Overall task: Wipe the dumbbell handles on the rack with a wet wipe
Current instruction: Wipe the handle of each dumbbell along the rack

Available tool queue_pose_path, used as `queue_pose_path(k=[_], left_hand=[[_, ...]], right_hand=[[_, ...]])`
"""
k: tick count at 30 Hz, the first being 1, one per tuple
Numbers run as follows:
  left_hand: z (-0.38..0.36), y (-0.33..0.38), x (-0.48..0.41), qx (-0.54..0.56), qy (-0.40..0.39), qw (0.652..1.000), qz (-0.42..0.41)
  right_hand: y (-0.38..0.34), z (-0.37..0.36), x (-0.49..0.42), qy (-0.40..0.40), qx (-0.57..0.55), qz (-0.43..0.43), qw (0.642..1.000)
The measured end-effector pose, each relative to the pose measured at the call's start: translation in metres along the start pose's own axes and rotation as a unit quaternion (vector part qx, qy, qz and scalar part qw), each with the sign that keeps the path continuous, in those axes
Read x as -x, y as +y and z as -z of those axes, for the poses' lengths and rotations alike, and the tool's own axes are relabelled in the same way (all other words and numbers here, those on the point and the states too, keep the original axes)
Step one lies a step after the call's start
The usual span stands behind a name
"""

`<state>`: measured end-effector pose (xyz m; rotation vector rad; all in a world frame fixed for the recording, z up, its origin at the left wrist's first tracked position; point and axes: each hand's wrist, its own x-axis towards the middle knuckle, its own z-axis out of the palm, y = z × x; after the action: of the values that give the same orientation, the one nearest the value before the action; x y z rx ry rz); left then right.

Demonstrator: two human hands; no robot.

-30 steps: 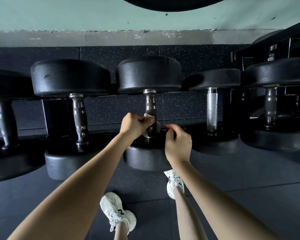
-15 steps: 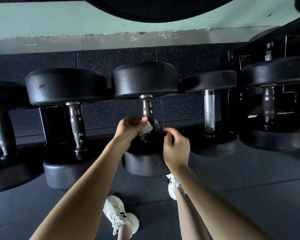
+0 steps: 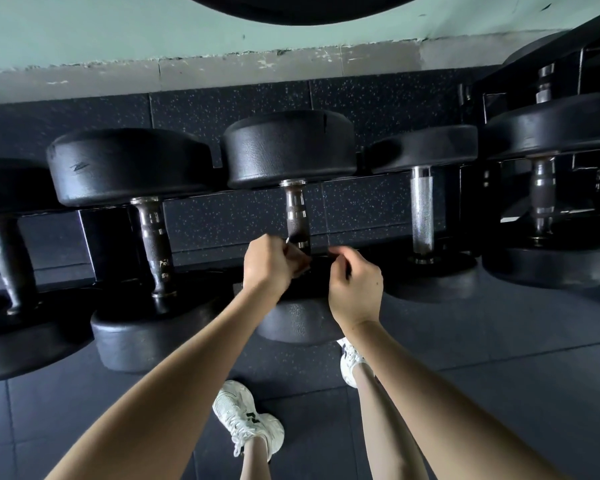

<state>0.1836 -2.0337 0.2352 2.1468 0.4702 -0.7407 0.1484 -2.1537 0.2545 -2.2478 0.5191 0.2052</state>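
Several black dumbbells lie on a low rack (image 3: 99, 247), handles pointing toward me. My left hand (image 3: 271, 265) grips the near end of the middle dumbbell's knurled handle (image 3: 297, 216), curled round a wet wipe (image 3: 288, 241) of which only a white sliver shows. My right hand (image 3: 355, 282) is just right of that handle, above the near head (image 3: 297, 323). Its fingers are curled with thumb and forefinger together, and nothing shows between them.
Neighbouring handles stand to the left (image 3: 155, 244) and right (image 3: 421, 216), with a further one at the far right (image 3: 542, 199). Dark rubber floor tiles lie below, where my two white shoes (image 3: 248, 420) stand. A pale wall runs behind the rack.
My left hand has slid down the middle handle toward its near end, and the wipe, plainly white before, is now almost hidden in it. The right hand has barely moved.
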Motion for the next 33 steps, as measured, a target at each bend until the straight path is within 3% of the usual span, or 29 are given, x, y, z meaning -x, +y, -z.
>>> queue_pose_path(k=[3,5,7,11,22,24,26,28,31,33], left_hand=[[0.003,-0.001,-0.012,0.033,-0.019,0.997,0.061],[0.007,-0.006,-0.015,0.183,-0.047,0.978,0.092],[0.008,-0.006,-0.014,0.348,-0.067,0.931,0.09],[0.011,0.009,-0.03,0.419,0.017,0.904,0.077],[-0.008,0.045,-0.029,0.334,0.247,0.905,0.089],[-0.011,0.045,-0.019,0.229,0.27,0.934,0.042],[-0.008,0.045,-0.012,0.079,0.255,0.964,-0.004],[-0.006,0.041,-0.008,0.009,0.211,0.977,-0.037],[0.0,0.029,-0.001,0.019,0.131,0.99,-0.053],[0.009,0.02,0.003,0.01,0.122,0.988,-0.092]], right_hand=[[0.0,0.0,0.0,0.002,-0.001,0.0,1.0],[0.001,0.0,0.0,0.01,0.003,0.004,1.0],[0.001,-0.002,0.0,0.014,0.007,0.007,1.0],[0.002,-0.001,0.0,0.013,-0.008,0.005,1.0],[0.0,-0.001,0.0,0.013,-0.005,0.013,1.0],[0.0,-0.001,0.0,0.012,0.002,0.014,1.0],[0.001,-0.002,0.0,0.011,0.002,0.016,1.0],[0.001,-0.002,0.0,0.015,-0.001,0.015,1.0],[0.002,-0.001,0.001,0.019,-0.001,0.025,1.0],[0.002,0.001,0.001,0.001,0.004,0.011,1.0]])
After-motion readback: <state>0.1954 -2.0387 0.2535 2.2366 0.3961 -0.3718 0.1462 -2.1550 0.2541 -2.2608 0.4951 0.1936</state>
